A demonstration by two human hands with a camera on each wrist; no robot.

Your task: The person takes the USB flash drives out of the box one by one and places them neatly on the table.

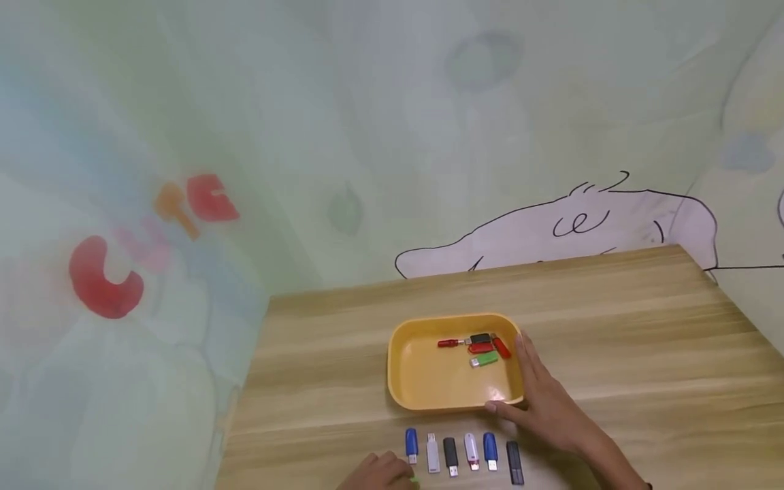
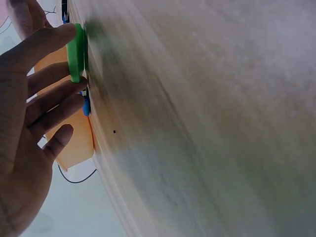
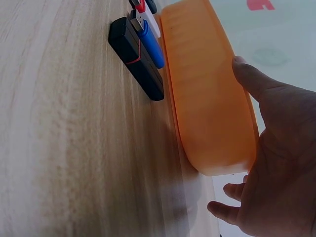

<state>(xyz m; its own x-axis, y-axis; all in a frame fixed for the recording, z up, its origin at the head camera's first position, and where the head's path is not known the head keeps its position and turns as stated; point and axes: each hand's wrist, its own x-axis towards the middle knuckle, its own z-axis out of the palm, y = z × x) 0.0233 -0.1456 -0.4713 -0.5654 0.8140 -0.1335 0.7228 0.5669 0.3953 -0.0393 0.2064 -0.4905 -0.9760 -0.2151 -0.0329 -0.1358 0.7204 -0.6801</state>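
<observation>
At the table's near edge, my left hand [image 1: 381, 472] pinches a green USB stick [image 2: 75, 53] between thumb and fingers, right at the tabletop. In the head view only a sliver of that stick shows. My right hand [image 1: 551, 405] rests against the right corner of a yellow-orange plastic bin [image 1: 422, 401]; its thumb lies on the near rim and its fingers stretch along the right side. Inside the bin lie red sticks [image 1: 480, 348], a black USB stick [image 1: 480, 338] and another green USB stick [image 1: 486, 359], gathered toward the right.
Between the bin and the near edge runs a row of several USB sticks, from a blue one [image 1: 412, 441] past a silver one [image 1: 433, 454] to a black one [image 1: 514, 461] at the right. The wood-grain table [image 1: 612, 327] meets a painted wall [image 1: 367, 136] behind.
</observation>
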